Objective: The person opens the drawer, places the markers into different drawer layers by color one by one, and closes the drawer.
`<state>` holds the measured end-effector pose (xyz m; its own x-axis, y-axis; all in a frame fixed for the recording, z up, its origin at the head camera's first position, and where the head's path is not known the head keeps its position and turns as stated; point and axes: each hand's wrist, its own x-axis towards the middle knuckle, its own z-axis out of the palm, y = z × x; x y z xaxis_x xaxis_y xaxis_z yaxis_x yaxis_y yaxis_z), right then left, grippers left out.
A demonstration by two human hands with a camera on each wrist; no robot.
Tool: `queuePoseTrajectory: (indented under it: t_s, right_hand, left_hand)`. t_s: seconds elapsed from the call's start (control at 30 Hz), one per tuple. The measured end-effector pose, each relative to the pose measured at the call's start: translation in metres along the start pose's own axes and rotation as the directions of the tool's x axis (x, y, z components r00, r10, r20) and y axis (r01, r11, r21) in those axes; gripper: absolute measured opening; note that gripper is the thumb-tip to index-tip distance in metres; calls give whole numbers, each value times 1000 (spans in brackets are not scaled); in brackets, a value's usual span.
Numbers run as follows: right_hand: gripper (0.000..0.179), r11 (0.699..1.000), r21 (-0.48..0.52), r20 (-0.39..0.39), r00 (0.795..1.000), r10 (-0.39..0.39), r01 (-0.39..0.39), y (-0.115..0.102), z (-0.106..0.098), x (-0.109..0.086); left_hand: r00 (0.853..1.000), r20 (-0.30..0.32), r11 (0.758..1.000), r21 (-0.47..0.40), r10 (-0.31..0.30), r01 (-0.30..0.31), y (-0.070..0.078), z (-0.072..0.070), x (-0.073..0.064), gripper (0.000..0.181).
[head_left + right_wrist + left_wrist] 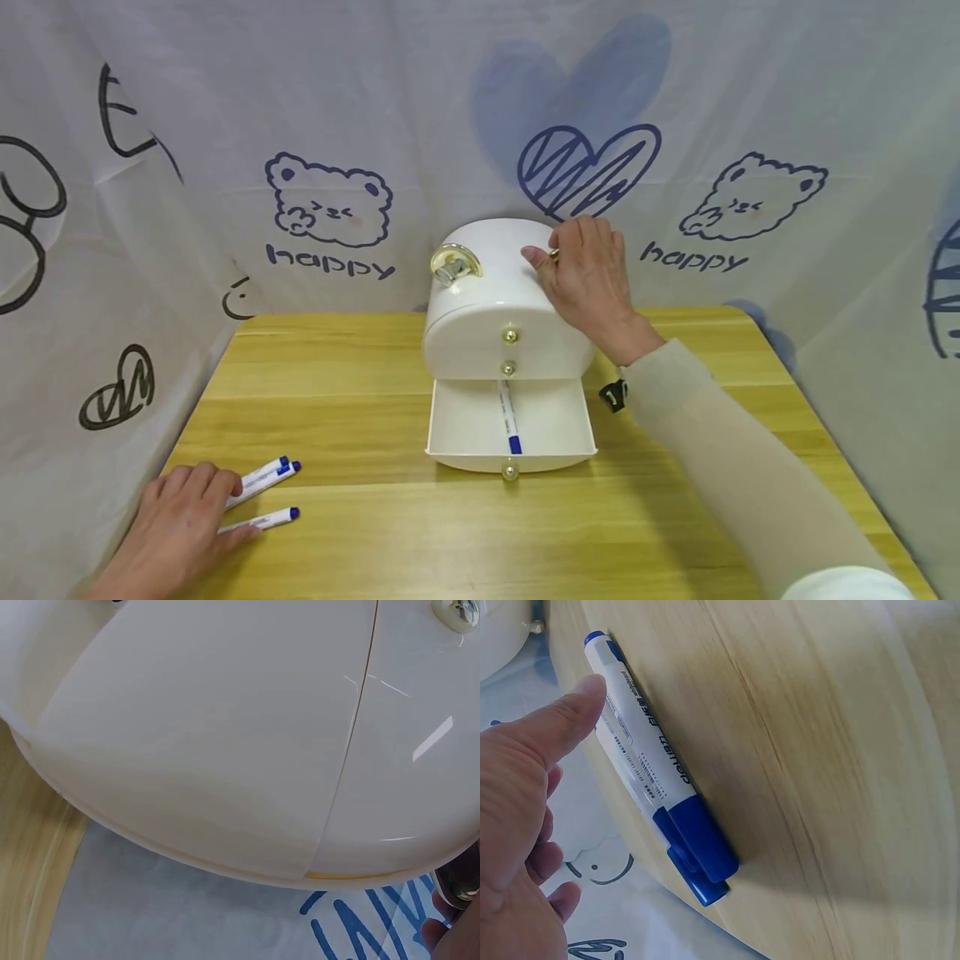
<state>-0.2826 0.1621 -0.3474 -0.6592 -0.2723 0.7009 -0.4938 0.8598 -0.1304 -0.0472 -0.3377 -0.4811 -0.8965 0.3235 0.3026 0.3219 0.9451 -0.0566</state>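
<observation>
A white round-topped drawer box (491, 287) stands at the table's back with its lower drawer (465, 417) pulled out. A blue-capped marker (507, 412) lies in that drawer. My right hand (588, 271) grips the gold-coloured handle (555, 253) on the box's right side, fingers curled round it; most of the handle is hidden. At the front left, my left hand (180, 512) rests beside blue-capped markers, its fingers relaxed. Two markers (261, 485) lie side by side by its fingers and another marker (273, 519) by its thumb. In the left wrist view the thumb overlaps a white marker (634, 712).
A matching gold handle (455, 262) sits on the box's left side. Small round knobs (510, 336) line its front, and one knob (510, 471) is on the open drawer. A printed white cloth (330, 100) hangs behind and beside the wooden table (360, 400).
</observation>
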Motion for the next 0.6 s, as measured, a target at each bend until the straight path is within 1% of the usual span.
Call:
queuePoseTrajectory:
  t_s: [0.13,0.23,0.33,0.47,0.53,0.6]
  right_hand:
    - [62,1000,-3,-5,1000,-3,3,0,0,0]
    - [68,1000,-5,-4,1000,-5,5,0,0,0]
    - [70,1000,-5,-13,1000,-11,11,0,1,0]
    - [73,1000,1,-32,999,-20,20,0,2,-1]
    - [74,1000,3,-36,999,-21,21,0,2,-1]
    - [74,1000,4,-40,999,-20,20,1,2,-1]
  left_hand:
    - [999,44,1000,-2,-18,18,0,0,1,64]
    - [999,44,1000,-7,-13,13,-1,0,2,65]
    - [999,42,1000,-10,-9,10,-2,0,2,64]
    - [998,63,1000,-11,-26,27,-2,-1,2,63]
    - [999,46,1000,-10,-24,25,-2,-1,1,63]
    - [1000,11,1000,-17,-13,13,-3,1,1,66]
